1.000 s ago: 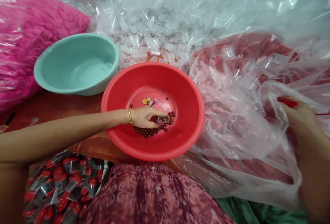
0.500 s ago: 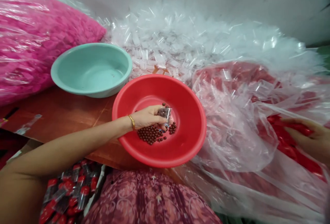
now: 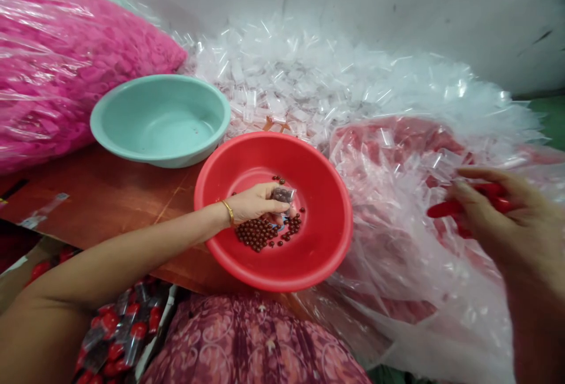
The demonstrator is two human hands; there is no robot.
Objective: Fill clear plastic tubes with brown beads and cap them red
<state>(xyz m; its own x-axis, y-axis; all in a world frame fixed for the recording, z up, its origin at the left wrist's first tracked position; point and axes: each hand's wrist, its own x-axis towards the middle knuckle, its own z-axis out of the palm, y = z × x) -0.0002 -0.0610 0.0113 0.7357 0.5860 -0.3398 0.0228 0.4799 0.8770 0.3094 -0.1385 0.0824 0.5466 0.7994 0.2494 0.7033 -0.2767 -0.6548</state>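
Observation:
My left hand [image 3: 258,202] is inside the red basin [image 3: 326,254], closed around a small clear plastic container [image 3: 283,196] filled with dark brown balls. Under and beside that hand, loose brown balls [image 3: 256,232] lie on the basin's floor. At the right, my right hand [image 3: 507,213] is closed on a red plastic piece [image 3: 445,209], one narrow end of which points left past the fingers. The rest of the piece is partly hidden by the hand. Below it spreads a clear plastic bag [image 3: 397,290] with red showing through.
A pale green basin [image 3: 161,157] stands left of the red one. Behind lies a heap of clear plastic containers [image 3: 344,78]. A bag of pink pieces [image 3: 79,72] fills the left. Below my left arm, a box holds filled containers with red caps [image 3: 119,337].
My right hand has come up and left out of the clear bag, bringing the red plastic piece. My left hand stays in the red basin with the container.

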